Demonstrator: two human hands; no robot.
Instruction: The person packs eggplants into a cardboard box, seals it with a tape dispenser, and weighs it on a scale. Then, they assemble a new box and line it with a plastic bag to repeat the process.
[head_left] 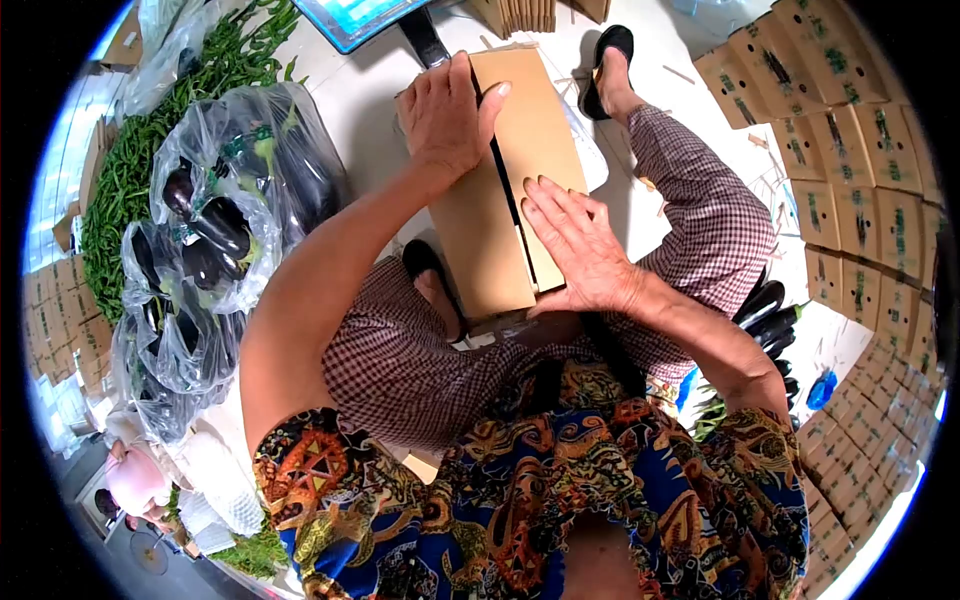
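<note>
A long brown cardboard box stands between my knees, its two top flaps folded inward with a narrow dark gap between them. My left hand lies on the far part of the left flap, fingers stretched and thumb reaching over the gap. On the near part of the right flap rests my right hand, its fingers extended flat and its thumb by the box's near edge. What is inside the box cannot be made out through the gap.
Clear bags of eggplants and a heap of green peppers lie at the left. Stacked cartons line the right side. Loose eggplants lie beside my right leg. A blue-edged screen stands beyond the box.
</note>
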